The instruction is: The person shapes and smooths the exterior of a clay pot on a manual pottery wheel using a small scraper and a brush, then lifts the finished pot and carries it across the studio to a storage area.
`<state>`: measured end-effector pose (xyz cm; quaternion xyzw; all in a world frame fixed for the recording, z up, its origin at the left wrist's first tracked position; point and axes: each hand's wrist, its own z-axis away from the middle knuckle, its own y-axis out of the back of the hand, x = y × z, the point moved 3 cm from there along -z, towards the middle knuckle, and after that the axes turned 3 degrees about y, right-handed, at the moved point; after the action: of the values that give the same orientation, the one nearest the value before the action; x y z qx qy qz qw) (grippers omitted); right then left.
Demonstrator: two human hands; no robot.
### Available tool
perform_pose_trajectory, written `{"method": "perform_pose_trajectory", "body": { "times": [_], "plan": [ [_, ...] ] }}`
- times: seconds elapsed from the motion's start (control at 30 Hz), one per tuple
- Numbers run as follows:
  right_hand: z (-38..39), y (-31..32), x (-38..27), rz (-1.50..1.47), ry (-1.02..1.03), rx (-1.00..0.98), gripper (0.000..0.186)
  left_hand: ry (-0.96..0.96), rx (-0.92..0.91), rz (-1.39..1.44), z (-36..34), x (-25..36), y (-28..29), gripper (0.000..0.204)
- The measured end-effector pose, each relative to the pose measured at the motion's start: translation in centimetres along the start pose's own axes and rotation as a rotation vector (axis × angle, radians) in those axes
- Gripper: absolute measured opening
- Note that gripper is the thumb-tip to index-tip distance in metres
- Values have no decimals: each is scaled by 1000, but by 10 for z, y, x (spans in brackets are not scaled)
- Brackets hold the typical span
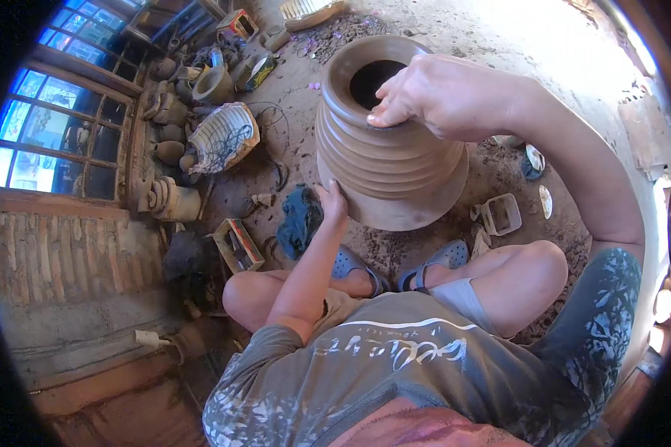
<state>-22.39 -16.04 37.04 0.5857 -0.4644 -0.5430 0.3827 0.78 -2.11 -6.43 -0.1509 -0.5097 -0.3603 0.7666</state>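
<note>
A large ribbed clay pot (pixel 391 160) with a thick rounded rim and a dark mouth stands upright on a round clay-covered wheel (pixel 406 216). My right hand (pixel 443 97) reaches over from the right and grips the near right part of the rim, its fingertips bent at the lip. How far the fingers reach inside is hidden. My left hand (pixel 332 203) is low at the pot's left side, touching near the wheel's edge, with thumb and forefinger apart and the other fingers mostly hidden. Beside it lies a crumpled dark blue plastic bag (pixel 300 221).
My feet in grey clogs (pixel 443 259) are close to the wheel's near edge. To the right lies a white plastic tub (pixel 502 214). A wooden box (pixel 237 244) and a ribbed clay piece (pixel 226 136) sit at left, by several pots below a window (pixel 60 138).
</note>
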Motion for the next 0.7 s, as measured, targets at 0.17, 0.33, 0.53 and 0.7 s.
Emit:
{"method": "perform_pose_trajectory", "body": {
  "times": [0.17,0.33,0.53,0.7],
  "plan": [
    [41,27,38,-317,-216,249,37,-9,24,53,14,42,-22,84],
    [85,45,89,-505,-557,540,28,-89,37,-117,-57,23,9,84],
    [90,23,76,-204,-598,457,25,18,120,-187,-30,36,-15,85],
    [68,21,63,-24,-404,468,27,-13,27,-1,18,31,-17,75]
  ]
}}
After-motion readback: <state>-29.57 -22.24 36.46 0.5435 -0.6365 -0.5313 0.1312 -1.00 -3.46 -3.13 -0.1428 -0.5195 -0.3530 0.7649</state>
